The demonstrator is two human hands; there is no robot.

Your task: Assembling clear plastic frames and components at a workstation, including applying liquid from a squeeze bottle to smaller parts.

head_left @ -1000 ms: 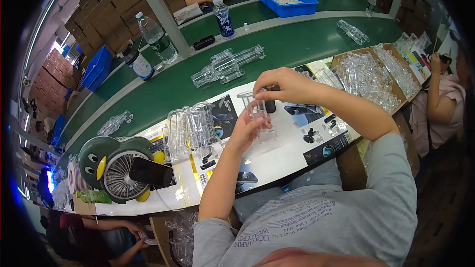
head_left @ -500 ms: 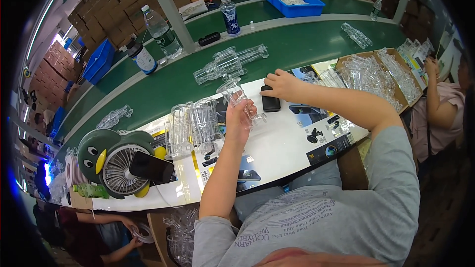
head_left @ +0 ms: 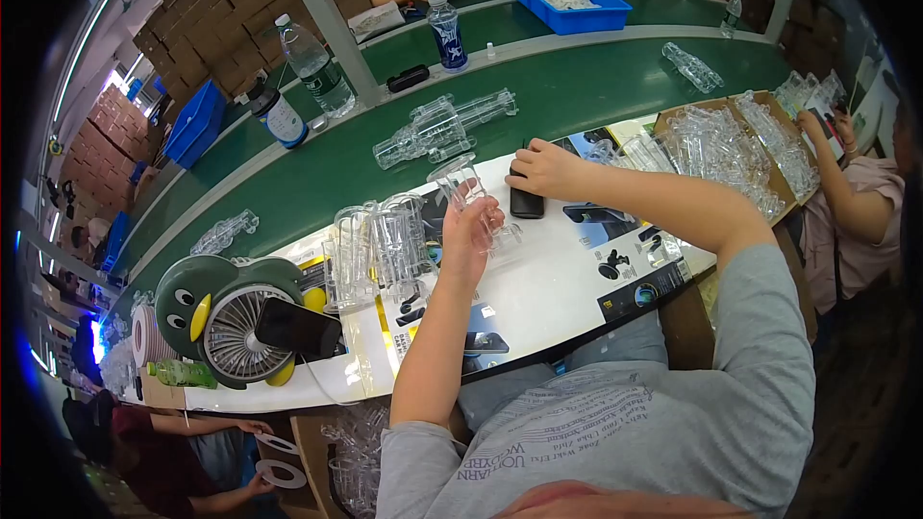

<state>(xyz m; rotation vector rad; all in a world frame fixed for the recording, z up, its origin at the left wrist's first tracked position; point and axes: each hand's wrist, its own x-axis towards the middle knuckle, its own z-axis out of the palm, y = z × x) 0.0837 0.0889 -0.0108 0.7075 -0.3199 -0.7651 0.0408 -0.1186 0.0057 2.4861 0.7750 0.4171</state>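
Observation:
My left hand is closed around a clear plastic part, a transparent fitting with a flared round end pointing up and away. My right hand rests on a small black rounded case on the white, picture-covered worktop; its fingers curl over the far end. To the left of my left hand stand several clear curved plastic pieces in a row. Just beyond, on the green belt, lies a pile of clear plastic parts.
A green animal-shaped fan with a dark phone against it stands at left. At right, a cardboard tray holds many clear parts. Bottles, including a blue one, and a blue bin line the far side. Co-workers sit nearby.
My left hand has shifted slightly right with the clear part. My right hand stays on the black case. At lower left a co-worker's hands have separated two white rings.

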